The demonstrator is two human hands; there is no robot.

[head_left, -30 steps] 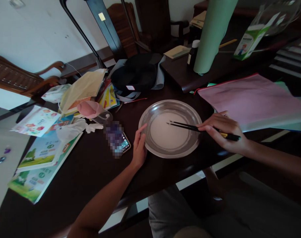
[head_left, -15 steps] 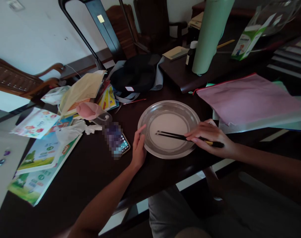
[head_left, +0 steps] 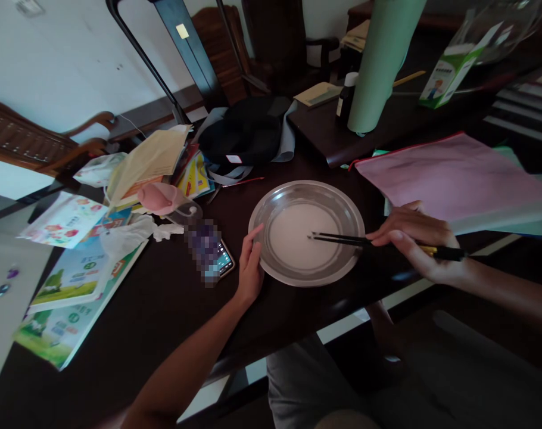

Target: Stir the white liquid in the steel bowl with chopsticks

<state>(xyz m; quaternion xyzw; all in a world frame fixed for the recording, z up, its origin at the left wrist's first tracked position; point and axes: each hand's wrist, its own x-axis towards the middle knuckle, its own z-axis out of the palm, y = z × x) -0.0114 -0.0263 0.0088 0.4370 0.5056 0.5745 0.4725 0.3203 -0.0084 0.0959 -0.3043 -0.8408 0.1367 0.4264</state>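
Note:
A round metal basin (head_left: 271, 267) holding a whitish, cloudy liquid (head_left: 300, 232) stands on the dark table. My left hand (head_left: 250, 268) rests against its left rim, fingers stretched out along the side and gripping nothing. To the right of the basin, my right hand (head_left: 416, 241) is closed around a pair of black chopsticks (head_left: 342, 239) with gold bands near the thick ends. Their tips lie over the middle of the basin, close together; whether they touch the liquid I cannot tell.
A phone (head_left: 221, 262) lies left of my left hand. Books (head_left: 69, 286) and papers are piled at the far left. Behind the basin sits a black bag (head_left: 244, 134); a pink zip pouch (head_left: 449, 179) lies at the right. A tall green cylinder (head_left: 382, 71) stands at the back.
My right hand has moved to the right with the chopsticks, drawing their tips from left of the basin's middle to right of it. My left hand has stayed at the rim.

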